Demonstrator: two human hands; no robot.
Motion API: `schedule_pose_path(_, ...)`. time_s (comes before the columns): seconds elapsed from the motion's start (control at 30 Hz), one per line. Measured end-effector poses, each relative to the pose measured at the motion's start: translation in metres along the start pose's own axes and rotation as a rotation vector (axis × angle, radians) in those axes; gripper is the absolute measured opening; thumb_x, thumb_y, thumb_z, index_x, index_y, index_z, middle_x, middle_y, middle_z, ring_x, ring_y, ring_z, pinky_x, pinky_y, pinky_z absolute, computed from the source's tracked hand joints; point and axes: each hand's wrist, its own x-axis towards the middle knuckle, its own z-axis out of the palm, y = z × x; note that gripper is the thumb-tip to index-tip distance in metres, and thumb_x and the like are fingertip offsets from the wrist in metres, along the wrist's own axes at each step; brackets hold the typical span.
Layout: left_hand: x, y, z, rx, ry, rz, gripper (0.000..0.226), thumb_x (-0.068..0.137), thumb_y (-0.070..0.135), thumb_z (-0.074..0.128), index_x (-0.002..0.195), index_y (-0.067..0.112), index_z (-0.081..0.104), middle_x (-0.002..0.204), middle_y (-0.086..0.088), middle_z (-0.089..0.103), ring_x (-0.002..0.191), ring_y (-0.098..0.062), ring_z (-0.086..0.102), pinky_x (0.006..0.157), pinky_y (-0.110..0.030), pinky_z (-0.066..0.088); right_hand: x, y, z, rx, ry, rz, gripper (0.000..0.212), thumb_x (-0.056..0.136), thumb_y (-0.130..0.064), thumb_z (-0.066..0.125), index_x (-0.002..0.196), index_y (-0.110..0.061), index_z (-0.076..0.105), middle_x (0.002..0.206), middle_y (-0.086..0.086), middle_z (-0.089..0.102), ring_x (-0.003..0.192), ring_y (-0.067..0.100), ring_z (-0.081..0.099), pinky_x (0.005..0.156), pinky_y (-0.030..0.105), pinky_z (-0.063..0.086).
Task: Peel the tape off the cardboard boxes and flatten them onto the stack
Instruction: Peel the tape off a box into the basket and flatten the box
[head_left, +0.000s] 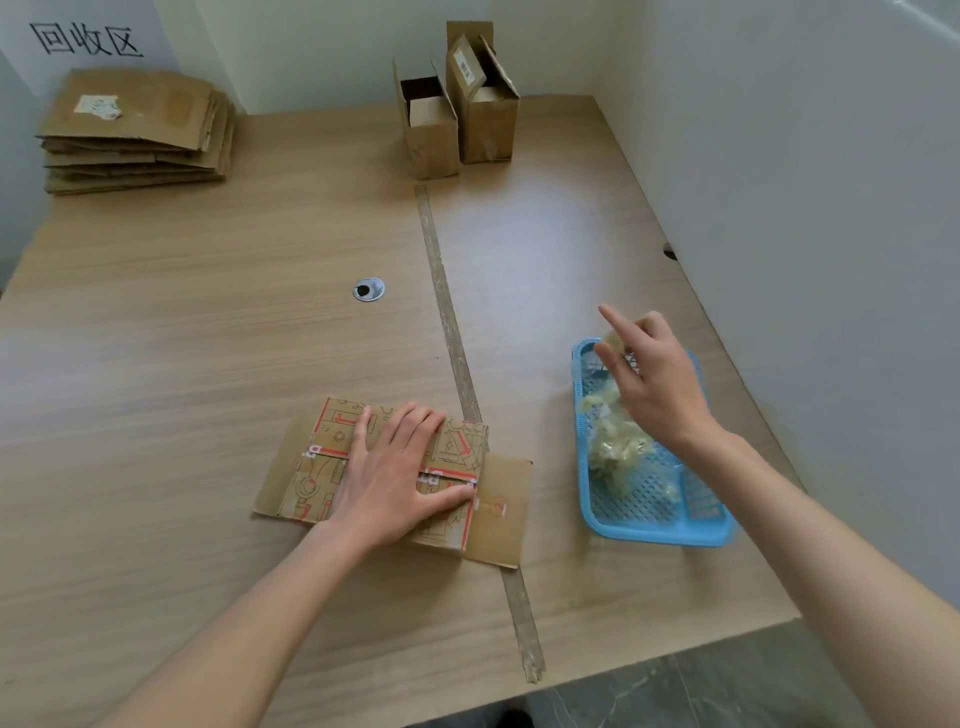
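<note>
1. Table: pale wood grain, fills most of the view; near edge and right corner cut off by the frame. A worn strip runs from far to near down the middle.
2. Stack of flattened cardboard, far left corner, long axis roughly left-right; a torn white label on top, print unreadable. Handwritten characters on the wall behind it.
3. Two upright boxes, far centre, touching side by side, top flaps open; insides mostly in shadow.
4. Flattened box, near centre, lies flat across the strip, long axis left-right, tilted slightly down to the right. Red and line-drawn print; middle hidden under the hand.
5. Blue basket, right of the flattened box, apart from it, long axis far-to-near. Holds crumpled clear tape; pieces hard to separate.
6. Left hand: open, palm down, fingers spread, pressing the flattened box.
7. Right hand: above the basket's far end, index finger extended, other fingers pinching a small tape wad; grip partly hidden.
</note>
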Motion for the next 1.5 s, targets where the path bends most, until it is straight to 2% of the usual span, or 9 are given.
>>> schedule_pose_path(0.13,-0.001,0.0,0.0,-0.017,0.01,-0.005,0.101,0.076,0.098,0.026,0.154,0.034,0.026,0.159,0.016,0.028,0.153,-0.006,0.01,0.125,-0.053,-0.007,-0.046,0.033,-0.013,0.141,0.059,0.166,0.033,0.086,-0.016,0.08,0.117,-0.021,0.068,0.093,-0.008,0.063,0.082,0.004,0.063,0.078,0.027,0.056)
schedule_pose_path(0.27,-0.001,-0.001,0.002,-0.03,0.019,-0.001,0.1,0.077,0.097,0.03,0.154,0.033,0.026,0.159,0.015,0.029,0.153,-0.006,0.012,0.125,-0.054,-0.006,-0.096,0.056,0.008,-0.068,-0.029,0.127,0.021,0.078,-0.011,0.086,0.096,-0.014,0.077,0.096,-0.003,0.073,0.085,0.02,0.071,0.076,0.042,0.059)
schedule_pose_path(0.43,-0.001,-0.001,0.003,-0.016,0.008,-0.005,0.101,0.077,0.098,0.028,0.155,0.034,0.022,0.161,0.014,0.027,0.154,-0.007,0.012,0.125,-0.053,-0.008,-0.116,0.067,0.016,-0.392,-0.041,0.084,0.019,0.085,-0.021,0.081,0.103,-0.015,0.08,0.116,0.008,0.068,0.1,0.033,0.065,0.07,0.042,0.054)
schedule_pose_path(0.53,-0.001,-0.001,0.003,-0.002,0.004,-0.011,0.1,0.076,0.098,0.026,0.154,0.035,0.021,0.16,0.014,0.026,0.153,-0.007,0.011,0.125,-0.052,-0.008,-0.119,0.066,0.018,-0.613,-0.199,-0.026,0.029,0.1,-0.03,0.057,0.123,-0.014,0.066,0.13,0.003,0.055,0.104,0.028,0.055,0.079,0.041,0.041)
schedule_pose_path(0.77,-0.003,-0.002,0.003,-0.009,0.014,-0.012,0.101,0.076,0.097,0.027,0.155,0.033,0.023,0.161,0.013,0.027,0.154,-0.008,0.011,0.125,-0.052,-0.008,-0.104,0.052,0.003,-0.355,-0.054,0.042,0.058,0.084,0.002,0.072,0.139,-0.011,0.06,0.087,0.008,0.074,0.071,0.031,0.065,0.065,0.037,0.048)
schedule_pose_path(0.9,-0.005,0.001,0.003,0.014,0.008,-0.047,0.103,0.076,0.098,0.023,0.156,0.033,0.02,0.162,0.013,0.025,0.154,-0.009,0.009,0.125,-0.053,-0.007,-0.102,0.044,0.003,-0.167,0.017,0.225,0.047,0.089,-0.002,0.058,0.13,-0.023,0.067,0.118,-0.004,0.072,0.095,0.021,0.069,0.08,0.039,0.055)
schedule_pose_path(1.03,-0.013,0.015,0.006,0.026,0.041,-0.153,0.104,0.076,0.098,0.017,0.156,0.031,0.023,0.16,0.013,0.026,0.154,-0.01,0.011,0.124,-0.056,-0.004,-0.093,0.032,0.005,-0.094,0.219,0.396,0.025,0.093,-0.011,0.054,0.107,-0.025,0.07,0.108,-0.005,0.074,0.096,0.022,0.07,0.077,0.034,0.051)
schedule_pose_path(1.4,-0.028,0.034,0.015,0.023,0.042,-0.303,0.107,0.078,0.096,0.012,0.159,0.026,0.015,0.165,0.007,0.018,0.156,-0.015,0.005,0.122,-0.061,-0.006,-0.061,-0.003,0.008,-0.095,0.239,0.298,0.012,0.094,-0.026,0.059,0.099,-0.022,0.049,0.093,0.004,0.075,0.063,0.028,0.062,0.065,0.035,0.046)
schedule_pose_path(1.5,-0.029,0.034,0.014,0.018,0.033,-0.306,0.107,0.078,0.096,0.012,0.159,0.026,0.013,0.166,0.007,0.016,0.156,-0.015,0.002,0.122,-0.061,-0.008,-0.058,-0.005,0.006,-0.264,0.244,0.165,0.012,0.091,-0.025,0.061,0.095,-0.016,0.054,0.093,0.003,0.057,0.076,0.028,0.056,0.063,0.039,0.048)
